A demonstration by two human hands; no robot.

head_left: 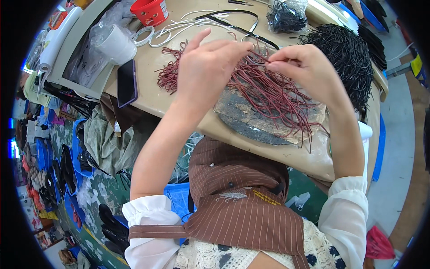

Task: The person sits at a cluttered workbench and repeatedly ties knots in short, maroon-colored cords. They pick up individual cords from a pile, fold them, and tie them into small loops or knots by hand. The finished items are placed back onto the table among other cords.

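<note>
My left hand (208, 67) is raised over the table, its fingertips pinched on a thin dark red cord that shows between my two hands. Facing it, my right hand (309, 67) has thumb and forefinger closed on the same strand. Which exact part each hand grips is partly hidden behind the fingers. Beneath both hands a loose bundle of dark red cords (277, 101) spreads over a worn, dark-topped board (244, 125). A smaller clump of the same cords (169, 76) lies left of my left wrist.
A big heap of black cords (340, 58) sits at the right, and a clear bag of black cords (286, 17) at the back. White cords (179, 30), a red tub (150, 11), a white roll (117, 45) and a phone (127, 84) are at the left. A black strap (233, 26) curves behind my hands.
</note>
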